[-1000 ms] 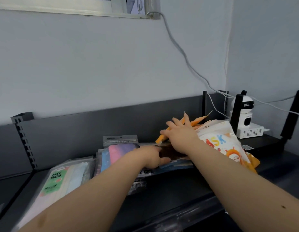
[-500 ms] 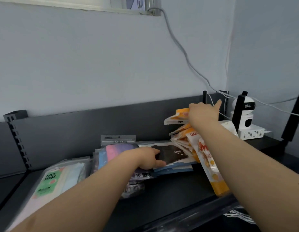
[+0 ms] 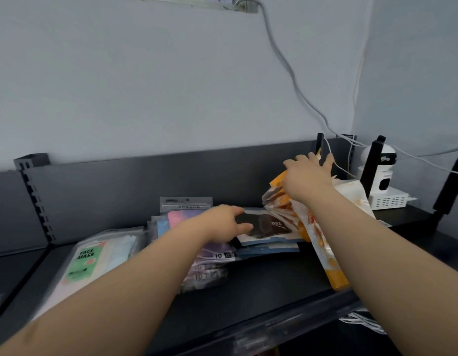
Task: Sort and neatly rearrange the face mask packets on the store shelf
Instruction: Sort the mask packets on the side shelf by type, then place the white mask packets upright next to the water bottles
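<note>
Face mask packets lie along a black shelf (image 3: 261, 289). My left hand (image 3: 226, 223) reaches over a pastel pile (image 3: 180, 218) and pinches the left edge of a black mask packet (image 3: 267, 224), which lies on blue-edged packets (image 3: 271, 249). My right hand (image 3: 308, 179) grips a fanned bundle of orange and white mask packets (image 3: 278, 201), tilted up on edge at the right. One orange packet (image 3: 334, 274) of that bundle slopes down to the shelf's front edge. A "FACE MASK" packet with a green label (image 3: 85, 260) lies at the left.
Purple packets marked "10" (image 3: 210, 267) lie under my left forearm. A white security camera (image 3: 383, 170) on a white box (image 3: 388, 200) stands at the far right, with cables (image 3: 294, 80) running up the wall. A dark back panel (image 3: 145, 191) closes the shelf's rear.
My right hand lifted the orange packets from lying flat to standing on edge and moved them right, which uncovered the black packet. My left hand stayed at the pile and now pinches that packet's edge.
</note>
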